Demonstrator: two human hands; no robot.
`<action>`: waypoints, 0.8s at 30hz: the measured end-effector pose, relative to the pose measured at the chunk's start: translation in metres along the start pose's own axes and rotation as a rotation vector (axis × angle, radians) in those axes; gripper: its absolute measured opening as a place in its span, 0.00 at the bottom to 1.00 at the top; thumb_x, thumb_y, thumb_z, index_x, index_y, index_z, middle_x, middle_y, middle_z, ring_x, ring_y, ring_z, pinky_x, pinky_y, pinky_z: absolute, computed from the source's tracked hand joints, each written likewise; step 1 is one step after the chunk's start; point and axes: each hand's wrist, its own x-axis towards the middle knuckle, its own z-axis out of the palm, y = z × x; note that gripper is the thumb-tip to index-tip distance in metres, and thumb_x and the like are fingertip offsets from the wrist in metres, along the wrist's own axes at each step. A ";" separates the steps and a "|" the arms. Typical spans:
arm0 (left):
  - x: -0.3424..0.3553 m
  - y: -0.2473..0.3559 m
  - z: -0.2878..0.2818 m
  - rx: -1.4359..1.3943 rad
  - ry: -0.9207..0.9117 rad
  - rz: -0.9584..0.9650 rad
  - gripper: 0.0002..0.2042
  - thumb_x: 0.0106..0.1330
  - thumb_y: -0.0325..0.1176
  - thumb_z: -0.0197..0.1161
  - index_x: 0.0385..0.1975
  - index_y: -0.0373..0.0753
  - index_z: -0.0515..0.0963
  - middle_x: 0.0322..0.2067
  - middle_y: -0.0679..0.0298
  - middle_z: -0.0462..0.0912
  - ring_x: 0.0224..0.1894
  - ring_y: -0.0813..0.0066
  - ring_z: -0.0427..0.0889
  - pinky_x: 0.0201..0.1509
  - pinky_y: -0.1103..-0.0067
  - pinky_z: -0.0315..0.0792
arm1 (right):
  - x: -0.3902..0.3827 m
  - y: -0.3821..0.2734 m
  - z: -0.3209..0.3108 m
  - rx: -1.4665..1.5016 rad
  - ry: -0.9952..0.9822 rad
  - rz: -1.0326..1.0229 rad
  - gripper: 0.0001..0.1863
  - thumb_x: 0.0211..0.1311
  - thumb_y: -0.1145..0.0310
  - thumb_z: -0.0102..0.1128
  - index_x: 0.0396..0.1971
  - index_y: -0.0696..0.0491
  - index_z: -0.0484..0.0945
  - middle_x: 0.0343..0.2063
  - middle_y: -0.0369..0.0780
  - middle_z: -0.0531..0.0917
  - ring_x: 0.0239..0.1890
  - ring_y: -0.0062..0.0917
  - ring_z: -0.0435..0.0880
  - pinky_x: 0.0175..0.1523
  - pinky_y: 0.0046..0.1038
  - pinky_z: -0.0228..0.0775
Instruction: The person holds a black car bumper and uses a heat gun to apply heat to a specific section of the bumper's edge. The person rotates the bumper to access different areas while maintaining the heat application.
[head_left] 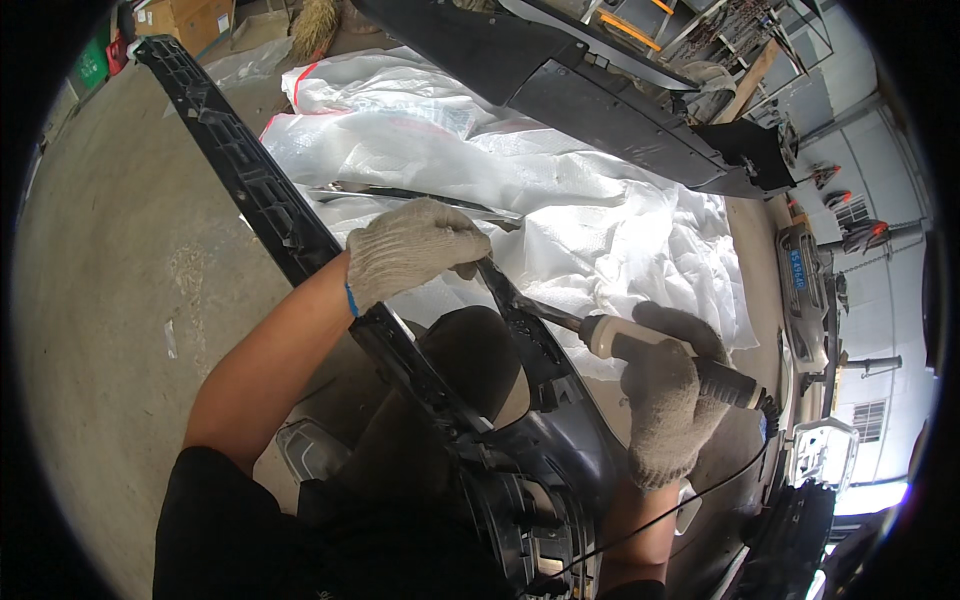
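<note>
My left hand (415, 250), in a knitted work glove, reaches over a long black plastic car trim piece (250, 185). Its fingers close on the tip of a narrow black plastic arm (530, 345), which belongs to a larger black bumper-like part (565, 440) across my lap. Gloved as well, my right hand (665, 410) is wrapped round a hot-air gun (635, 340) with a light body, dark rear grip and metal nozzle. The nozzle points left along the black arm, its end close to my left fingertips; whether it touches the plastic I cannot tell. A thin black cord trails from the gun's rear.
White plastic wrapping sheets (600, 240) cover the floor ahead. Beyond them lies a large dark bumper (620, 115). Another bumper with a blue plate (800, 285) stands at the right. A cardboard box (185, 22) and a straw broom (315, 28) are at the far left.
</note>
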 end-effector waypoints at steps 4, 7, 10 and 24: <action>0.000 0.000 0.000 -0.025 0.001 0.004 0.18 0.59 0.45 0.58 0.29 0.33 0.83 0.26 0.62 0.84 0.32 0.74 0.81 0.43 0.78 0.73 | -0.003 -0.002 -0.007 0.019 0.060 0.031 0.22 0.57 0.57 0.65 0.42 0.61 0.79 0.35 0.44 0.85 0.26 0.18 0.79 0.29 0.18 0.70; 0.001 -0.002 0.000 -0.030 -0.003 0.017 0.18 0.59 0.46 0.58 0.28 0.33 0.83 0.26 0.62 0.84 0.32 0.74 0.80 0.42 0.78 0.72 | -0.008 -0.005 -0.009 0.067 0.106 0.044 0.22 0.56 0.58 0.65 0.41 0.62 0.78 0.38 0.45 0.84 0.26 0.19 0.80 0.28 0.18 0.70; 0.002 -0.004 0.000 -0.026 -0.016 0.020 0.18 0.59 0.46 0.58 0.27 0.33 0.83 0.25 0.62 0.84 0.31 0.74 0.80 0.42 0.78 0.72 | -0.009 -0.009 -0.010 0.089 0.067 0.033 0.22 0.57 0.57 0.65 0.40 0.62 0.78 0.39 0.46 0.84 0.29 0.22 0.82 0.31 0.19 0.71; 0.000 -0.001 0.001 -0.008 0.001 0.030 0.19 0.58 0.46 0.58 0.27 0.33 0.83 0.24 0.61 0.84 0.31 0.72 0.81 0.42 0.77 0.73 | 0.001 0.004 0.010 -0.012 -0.008 -0.111 0.21 0.59 0.58 0.64 0.41 0.63 0.80 0.36 0.45 0.84 0.40 0.28 0.83 0.49 0.29 0.74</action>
